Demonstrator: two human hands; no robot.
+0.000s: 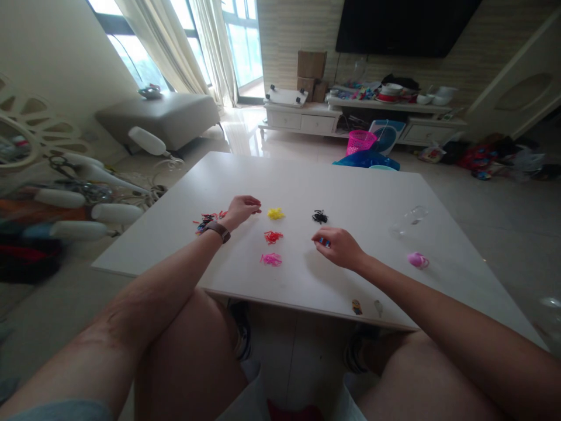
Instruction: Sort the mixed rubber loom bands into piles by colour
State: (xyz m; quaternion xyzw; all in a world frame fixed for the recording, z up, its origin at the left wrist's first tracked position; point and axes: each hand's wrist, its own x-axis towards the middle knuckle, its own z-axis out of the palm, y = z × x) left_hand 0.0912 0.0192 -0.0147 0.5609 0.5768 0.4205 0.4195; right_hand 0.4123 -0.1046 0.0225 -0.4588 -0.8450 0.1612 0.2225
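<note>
My left hand (242,211), with a watch (218,230) on the wrist, hovers between a mixed pile of small coloured pieces (205,223) and a yellow pile (276,214). Its fingers are pinched together; anything between them is too small to make out. My right hand (337,247) is curled around small blue pieces (324,241), which show between the fingers. Just beyond it lies a black pile (319,217). A red pile (273,237) and a pink pile (271,259) form a column below the yellow one.
On the white table (245,175) are a clear plastic bottle (414,217), a pink-purple object (418,260), a small yellow figure (357,307) and a whitish piece (378,307). A lamp with white shades (149,141) stands left. Past the far edge is a pink basket (361,142).
</note>
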